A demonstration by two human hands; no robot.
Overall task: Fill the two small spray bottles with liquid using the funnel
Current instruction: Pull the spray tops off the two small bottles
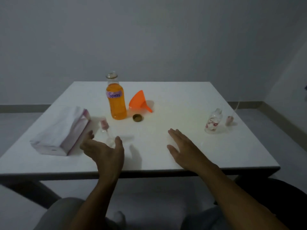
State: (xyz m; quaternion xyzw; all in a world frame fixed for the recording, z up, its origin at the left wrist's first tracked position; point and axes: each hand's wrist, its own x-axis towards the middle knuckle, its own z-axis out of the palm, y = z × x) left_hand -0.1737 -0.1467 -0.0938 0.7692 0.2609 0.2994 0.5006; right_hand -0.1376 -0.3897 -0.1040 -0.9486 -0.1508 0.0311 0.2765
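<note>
A clear bottle of orange liquid (116, 100), labelled "Spray" and uncapped, stands at the table's far middle. Its dark cap (138, 118) lies just right of it. An orange funnel (140, 102) lies on its side beside the bottle. One small clear spray bottle (213, 122) with a red pattern stands at the right, its pink spray head (229, 120) beside it. A second small clear bottle (111, 139) sits just beyond my left hand (103, 151), with a pink spray head (104, 125) behind it. My left hand is open and cupped, holding nothing. My right hand (184, 146) hovers open, palm down.
A white tissue pack (61, 133) with pink edges lies at the left of the white table (182, 97). The table's front edge runs just under my wrists. A grey wall stands behind the table.
</note>
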